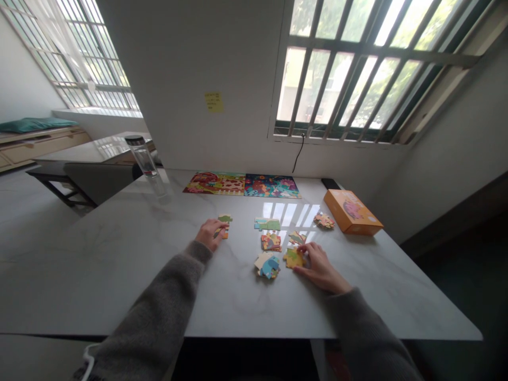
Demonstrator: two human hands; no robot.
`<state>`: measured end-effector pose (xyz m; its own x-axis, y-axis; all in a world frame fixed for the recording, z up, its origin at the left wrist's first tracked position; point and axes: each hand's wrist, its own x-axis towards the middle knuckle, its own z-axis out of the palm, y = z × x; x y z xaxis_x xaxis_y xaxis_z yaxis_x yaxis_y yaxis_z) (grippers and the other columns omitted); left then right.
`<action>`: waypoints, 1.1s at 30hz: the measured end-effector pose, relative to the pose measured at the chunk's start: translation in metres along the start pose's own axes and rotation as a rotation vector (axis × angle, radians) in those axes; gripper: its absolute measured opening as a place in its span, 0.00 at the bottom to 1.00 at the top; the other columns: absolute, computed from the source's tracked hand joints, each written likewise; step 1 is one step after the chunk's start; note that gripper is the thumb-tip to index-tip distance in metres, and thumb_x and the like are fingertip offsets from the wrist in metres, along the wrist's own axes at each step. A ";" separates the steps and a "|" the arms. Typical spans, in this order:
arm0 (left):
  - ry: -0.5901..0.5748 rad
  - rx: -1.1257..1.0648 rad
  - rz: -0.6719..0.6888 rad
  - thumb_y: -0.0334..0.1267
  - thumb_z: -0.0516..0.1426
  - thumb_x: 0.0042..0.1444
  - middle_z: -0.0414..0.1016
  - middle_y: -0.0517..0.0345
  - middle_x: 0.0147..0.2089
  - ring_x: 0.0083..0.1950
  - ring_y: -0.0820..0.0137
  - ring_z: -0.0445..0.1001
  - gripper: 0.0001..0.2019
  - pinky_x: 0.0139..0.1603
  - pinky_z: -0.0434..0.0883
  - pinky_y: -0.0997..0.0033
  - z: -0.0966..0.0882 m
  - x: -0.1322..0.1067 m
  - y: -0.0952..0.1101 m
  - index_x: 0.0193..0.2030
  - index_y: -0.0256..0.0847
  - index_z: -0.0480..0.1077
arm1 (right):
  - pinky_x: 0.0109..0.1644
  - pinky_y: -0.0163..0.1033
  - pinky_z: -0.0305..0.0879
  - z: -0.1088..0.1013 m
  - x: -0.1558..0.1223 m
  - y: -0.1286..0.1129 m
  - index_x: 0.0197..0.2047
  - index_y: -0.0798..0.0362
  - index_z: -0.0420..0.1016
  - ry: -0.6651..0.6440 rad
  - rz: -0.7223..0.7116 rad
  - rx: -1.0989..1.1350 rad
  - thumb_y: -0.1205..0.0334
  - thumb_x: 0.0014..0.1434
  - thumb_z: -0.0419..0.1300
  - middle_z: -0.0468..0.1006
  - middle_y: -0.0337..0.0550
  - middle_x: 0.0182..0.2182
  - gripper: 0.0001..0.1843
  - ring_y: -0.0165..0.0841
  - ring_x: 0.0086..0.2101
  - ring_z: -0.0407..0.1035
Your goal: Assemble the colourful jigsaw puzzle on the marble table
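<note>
Two hands are seen at the table, both low, palms down.

Right hand (320, 267), right of centre: thumb and forefinger are held apart, the thumb set at the lower edge of a yellow-green puzzle piece (293, 258) and the fingertips at its upper right. The piece is spanned between them; whether it is actually pinched cannot be told. The wrist is kept near the tabletop, and the forearm is run in from the lower right corner, in a dark sleeve (367, 330).

Left hand (211, 234), just left of centre: fingers are curled over a puzzle strip (225, 218), its green end left exposed above and an orange end below. Contact is made from the left side; firmness of grip cannot be told, since the fingertips are partly hidden. The forearm is angled up from the lower left, in a grey sleeve (159, 309).

Between the hands, near centre: a green joined section (267, 224) is laid uppermost, red pieces (271, 242) are stacked below it, and a blue-and-white pile (267, 265) is placed lowest. A small loose piece (297, 238) is set just above the yellow-green one.

Further out: a multicoloured pile (324, 220) is placed beside an orange box (353, 211), centre right. Two picture sheets (214, 184) are laid edge to edge along the wall, upper centre. A glass bottle (143, 159) is stood at upper left.
</note>
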<state>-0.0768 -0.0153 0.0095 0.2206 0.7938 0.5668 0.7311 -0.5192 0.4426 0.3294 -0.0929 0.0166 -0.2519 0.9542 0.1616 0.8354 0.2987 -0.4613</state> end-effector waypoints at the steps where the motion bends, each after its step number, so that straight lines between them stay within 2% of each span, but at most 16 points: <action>1: -0.008 -0.032 0.026 0.37 0.52 0.63 0.80 0.52 0.41 0.46 0.61 0.74 0.13 0.54 0.72 0.54 0.005 -0.001 0.009 0.43 0.41 0.78 | 0.56 0.52 0.64 0.000 0.000 0.000 0.49 0.48 0.73 0.001 -0.001 -0.006 0.52 0.52 0.69 0.73 0.47 0.47 0.22 0.45 0.49 0.67; 3: -0.070 -0.100 0.112 0.38 0.52 0.63 0.79 0.52 0.40 0.46 0.61 0.74 0.12 0.58 0.69 0.53 0.014 -0.005 0.030 0.44 0.41 0.77 | 0.56 0.52 0.63 0.000 -0.001 -0.001 0.50 0.47 0.74 -0.001 -0.015 -0.019 0.52 0.53 0.68 0.73 0.47 0.47 0.21 0.45 0.49 0.67; 5: -0.195 -0.157 0.181 0.42 0.56 0.63 0.78 0.51 0.45 0.49 0.60 0.73 0.13 0.60 0.68 0.53 0.022 -0.010 0.053 0.50 0.42 0.76 | 0.56 0.52 0.64 0.001 -0.001 -0.002 0.53 0.47 0.74 0.012 -0.036 -0.015 0.51 0.56 0.67 0.73 0.48 0.47 0.23 0.45 0.49 0.67; 9: -0.363 -0.244 0.278 0.52 0.64 0.55 0.71 0.46 0.59 0.59 0.54 0.67 0.31 0.64 0.66 0.51 0.035 -0.019 0.088 0.63 0.45 0.67 | 0.54 0.50 0.66 0.004 0.000 -0.003 0.58 0.49 0.72 0.089 -0.079 0.072 0.53 0.63 0.59 0.73 0.48 0.44 0.22 0.42 0.45 0.68; 11: -0.423 -0.243 0.286 0.54 0.66 0.52 0.69 0.46 0.62 0.61 0.53 0.66 0.36 0.64 0.65 0.49 0.039 -0.022 0.096 0.66 0.45 0.64 | 0.54 0.49 0.67 0.007 0.001 -0.003 0.57 0.51 0.73 0.142 -0.098 0.104 0.55 0.66 0.55 0.72 0.49 0.43 0.19 0.42 0.45 0.68; 15: -0.494 -0.205 0.276 0.52 0.66 0.53 0.72 0.47 0.59 0.59 0.52 0.67 0.34 0.61 0.67 0.49 0.043 -0.023 0.100 0.64 0.45 0.65 | 0.54 0.49 0.67 0.010 0.008 0.007 0.56 0.52 0.74 0.291 -0.039 0.053 0.59 0.67 0.51 0.73 0.50 0.41 0.19 0.43 0.45 0.67; 19: -0.496 -0.201 0.289 0.51 0.66 0.53 0.73 0.48 0.58 0.58 0.53 0.69 0.31 0.60 0.67 0.51 0.044 -0.022 0.099 0.61 0.45 0.68 | 0.53 0.51 0.66 0.011 0.018 0.024 0.57 0.55 0.75 0.341 0.065 -0.091 0.58 0.64 0.55 0.73 0.54 0.42 0.20 0.46 0.45 0.66; 22: -0.470 -0.219 0.305 0.52 0.66 0.54 0.74 0.48 0.58 0.58 0.54 0.70 0.29 0.59 0.67 0.52 0.045 -0.022 0.098 0.60 0.44 0.69 | 0.53 0.51 0.66 0.011 0.025 0.028 0.58 0.56 0.74 0.352 0.074 -0.117 0.57 0.64 0.57 0.72 0.55 0.42 0.21 0.47 0.45 0.66; 25: -0.426 -0.237 0.323 0.54 0.65 0.56 0.76 0.48 0.57 0.58 0.55 0.71 0.28 0.59 0.67 0.53 0.046 -0.021 0.096 0.58 0.44 0.69 | 0.53 0.49 0.66 0.012 0.033 0.017 0.55 0.54 0.76 0.324 -0.033 -0.041 0.60 0.66 0.54 0.74 0.51 0.41 0.17 0.44 0.44 0.67; 29: -0.350 -0.254 0.326 0.55 0.67 0.53 0.77 0.48 0.54 0.56 0.56 0.73 0.26 0.57 0.69 0.54 0.046 -0.020 0.093 0.53 0.44 0.71 | 0.54 0.48 0.64 0.014 0.049 -0.009 0.48 0.49 0.77 0.135 -0.229 0.023 0.65 0.66 0.55 0.78 0.47 0.43 0.12 0.42 0.46 0.68; 33: -0.267 -0.268 0.298 0.55 0.67 0.54 0.77 0.47 0.54 0.54 0.57 0.75 0.22 0.56 0.70 0.55 0.039 -0.016 0.087 0.48 0.43 0.72 | 0.58 0.51 0.62 0.017 0.064 -0.026 0.50 0.47 0.76 0.056 -0.301 0.057 0.59 0.64 0.62 0.77 0.46 0.52 0.11 0.43 0.53 0.66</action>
<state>0.0086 -0.0612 0.0118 0.5791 0.6334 0.5132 0.4264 -0.7719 0.4715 0.2829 -0.0395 0.0242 -0.4548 0.8209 0.3455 0.6983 0.5694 -0.4337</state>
